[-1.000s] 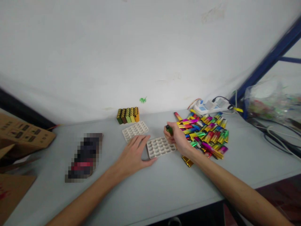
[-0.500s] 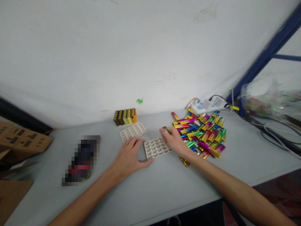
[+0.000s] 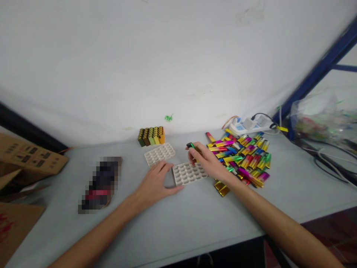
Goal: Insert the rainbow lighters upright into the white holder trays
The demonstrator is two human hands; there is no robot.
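One lighter (image 3: 190, 145), slanted, black end up-left

L hand (image 3: 154, 185) bare, R hand (image 3: 208, 160) bare, slim forearms (image 3: 264, 208) (uncovered to pic edge)

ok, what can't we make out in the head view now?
Head view:
Held piece: partly covered by the right hand.
Near tray: far right part behind that hand.
Shiny pile: lower pieces buried under upper ones.
Dark object: pixelated.
Printed carton: cut by left edge; lettering too small.
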